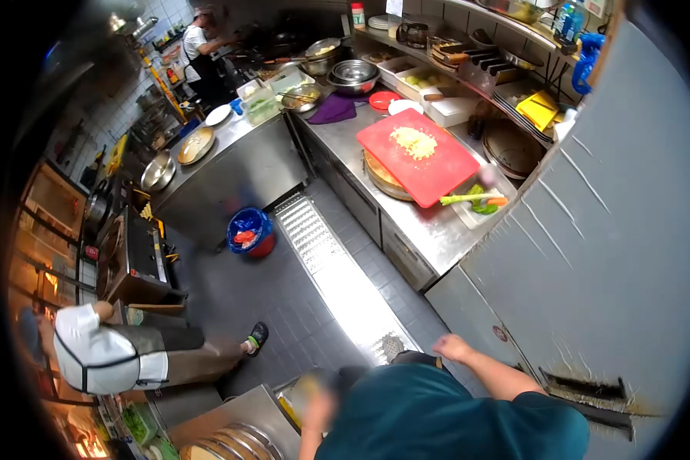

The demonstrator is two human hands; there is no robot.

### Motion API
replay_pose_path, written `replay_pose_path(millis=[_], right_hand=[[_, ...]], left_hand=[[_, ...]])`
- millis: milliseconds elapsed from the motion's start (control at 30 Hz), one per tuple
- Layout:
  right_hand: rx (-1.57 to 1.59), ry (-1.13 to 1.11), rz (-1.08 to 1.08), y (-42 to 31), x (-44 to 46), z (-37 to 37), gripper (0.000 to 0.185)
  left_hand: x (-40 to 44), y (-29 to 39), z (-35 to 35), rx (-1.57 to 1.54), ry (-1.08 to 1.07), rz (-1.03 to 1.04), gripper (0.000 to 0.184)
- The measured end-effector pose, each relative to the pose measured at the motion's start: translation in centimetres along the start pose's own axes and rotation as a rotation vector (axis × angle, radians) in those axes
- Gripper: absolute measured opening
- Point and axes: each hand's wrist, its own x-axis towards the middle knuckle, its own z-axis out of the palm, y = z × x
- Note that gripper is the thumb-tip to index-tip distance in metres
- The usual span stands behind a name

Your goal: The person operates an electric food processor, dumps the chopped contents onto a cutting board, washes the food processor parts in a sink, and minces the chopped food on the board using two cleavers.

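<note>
My left hand (319,409) is smeared low in the view, at the corner of a steel counter (241,414). A blurred yellowish thing (305,389) lies against it; whether the hand holds this I cannot tell. On the other side, my right hand (454,348) hangs beside my body with its fingers curled in and nothing visible in them. It is nearest the grey cabinet door (479,318). Ahead, a red cutting board (445,165) bears a heap of chopped pale yellow food (414,142). Green stalks and a carrot piece (498,201) lie by its near corner.
A co-worker in a white shirt (92,345) stands at left; another person (199,54) works at the far stove. A bin with a blue liner (250,230) stands on the floor beside a metal drain grate (314,238). Steel bowls (354,73) and trays line the far counter.
</note>
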Motion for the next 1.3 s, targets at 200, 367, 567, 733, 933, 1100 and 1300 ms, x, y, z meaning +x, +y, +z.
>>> replay_pose_path(millis=[200, 367, 567, 733, 933, 1100, 1300], right_hand=[[0.388, 0.436, -0.017, -10.1, 8.3, -7.4, 0.046], [1.013, 0.891, 0.014, -14.5, 17.6, -13.9, 0.051], [1.962, 1.054, 0.371, -13.2, 27.1, -26.1, 0.064], [2.232, 1.275, 0.396, -3.2, 30.4, -27.3, 0.049], [2.161, 1.278, 0.504, -0.1, 28.3, -26.8, 0.040], [1.991, 1.401, 0.514, 6.8, 30.7, -23.0, 0.031], [2.113, 1.365, 0.360, 0.7, 28.7, -23.3, 0.037]], left_hand=[[12.1, 1.1, -6.4, -0.232, -0.037, -0.206, 0.043], [24.9, -4.0, -11.3, -0.111, -0.046, 0.047, 0.038], [44.5, -4.5, -21.6, -0.013, -0.072, 0.176, 0.038], [58.3, 0.7, -31.2, 0.258, -0.224, 0.424, 0.046], [68.7, 5.2, -33.9, 0.326, -0.180, 0.619, 0.042], [71.0, 9.8, -33.5, 0.293, -0.273, 0.600, 0.042], [72.3, 10.2, -33.4, 0.235, -0.288, 0.439, 0.044]])
